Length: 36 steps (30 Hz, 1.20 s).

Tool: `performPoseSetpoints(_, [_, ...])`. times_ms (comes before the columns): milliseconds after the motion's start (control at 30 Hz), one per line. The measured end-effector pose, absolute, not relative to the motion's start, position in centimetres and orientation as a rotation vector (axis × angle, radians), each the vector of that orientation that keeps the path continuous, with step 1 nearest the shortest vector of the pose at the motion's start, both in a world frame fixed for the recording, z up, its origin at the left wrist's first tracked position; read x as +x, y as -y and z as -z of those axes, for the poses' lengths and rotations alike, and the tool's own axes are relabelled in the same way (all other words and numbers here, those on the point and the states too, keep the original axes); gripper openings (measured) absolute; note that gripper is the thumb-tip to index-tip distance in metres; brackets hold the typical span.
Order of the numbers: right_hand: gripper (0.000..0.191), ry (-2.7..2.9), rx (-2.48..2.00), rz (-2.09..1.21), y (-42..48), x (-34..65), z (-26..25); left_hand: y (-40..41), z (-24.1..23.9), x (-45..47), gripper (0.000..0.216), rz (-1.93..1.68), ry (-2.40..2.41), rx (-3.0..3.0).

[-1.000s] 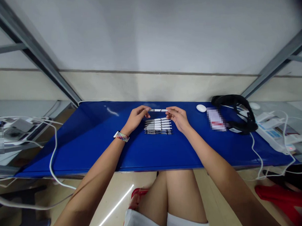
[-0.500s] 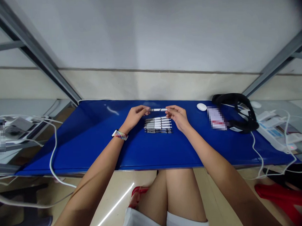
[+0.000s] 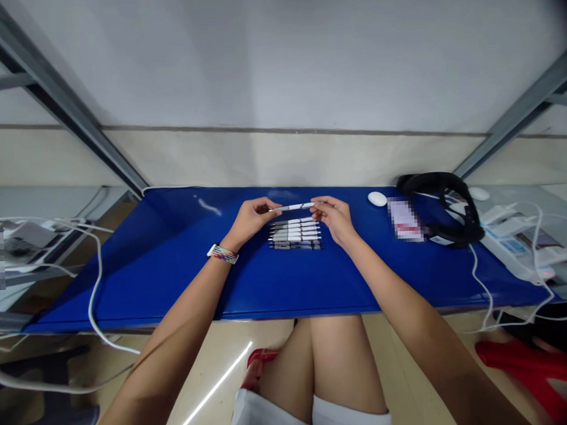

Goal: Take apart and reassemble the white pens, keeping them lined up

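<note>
- Blue mat (image 3: 173, 267), grey wall behind; cables far left, headset (image 3: 445, 205) far right.
- Left hand (image 3: 250, 219): fingertips pinched on left end of pen (image 3: 293, 207).
- Pen: long axis left-right, raised just above row of pens (image 3: 294, 234), spanning both hands, equally near each.
- Right hand (image 3: 335, 218): fingertips pinched on right end of pen.

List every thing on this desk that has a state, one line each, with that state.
Pen: lifted, level, held at both ends.
Left hand: pinching the pen's left end.
Right hand: pinching the pen's right end.
Row of pens: lying flat, side by side on the blue mat.
Headset: lying on the mat, unworn.
Mouse: resting, untouched.
</note>
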State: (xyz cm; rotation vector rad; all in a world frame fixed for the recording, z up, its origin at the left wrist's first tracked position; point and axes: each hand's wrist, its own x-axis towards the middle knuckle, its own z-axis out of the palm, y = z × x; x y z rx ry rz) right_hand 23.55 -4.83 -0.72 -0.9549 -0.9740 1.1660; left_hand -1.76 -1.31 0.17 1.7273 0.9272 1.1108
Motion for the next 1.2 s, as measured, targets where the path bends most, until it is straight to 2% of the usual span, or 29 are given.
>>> performPoseSetpoints(167, [0.022,0.946,-0.961,-1.217,4.9,23.6,0.3,1.4,-0.1,-1.6,0.023,-1.175,-0.88,1.77])
performPoseSetpoints(300, [0.022,0.814,-0.879,-1.445,5.1,23.9,-0.2,1.4,-0.2,-1.5,0.02,-1.298,-0.899,1.829])
performPoseSetpoints(467, [0.036,0.738,-0.688,-1.713,5.5,24.3,-0.5,1.5,-0.4,-1.4,0.027,-1.29,-0.93,1.713])
performPoseSetpoints(533, [0.037,0.756,-0.675,-1.716,5.5,24.3,-0.4,1.5,-0.4,-1.3,0.03,-1.279,-0.919,1.692])
performPoseSetpoints(733, [0.02,0.688,-0.722,-1.646,4.9,24.2,0.1,1.8,-0.4,-0.8,0.033,-1.274,-0.914,1.628])
performPoseSetpoints(867, [0.026,0.673,-0.623,-1.614,4.6,24.3,0.5,2.2,-0.4,-0.5,0.031,-1.25,-0.912,1.594])
performPoseSetpoints(1000, [0.02,0.701,-0.645,-1.537,4.2,24.3,1.0,2.2,-0.1,-0.2,0.032,-1.223,-0.916,1.604])
performPoseSetpoints(1133, [0.034,0.75,-0.703,-1.479,4.4,24.1,0.6,1.9,0.2,-0.2,0.032,-1.227,-0.919,1.609])
performPoseSetpoints(1200, [0.032,0.735,-0.725,-1.48,4.6,24.0,0.3,1.8,0.2,-0.2,0.033,-1.235,-0.921,1.599])
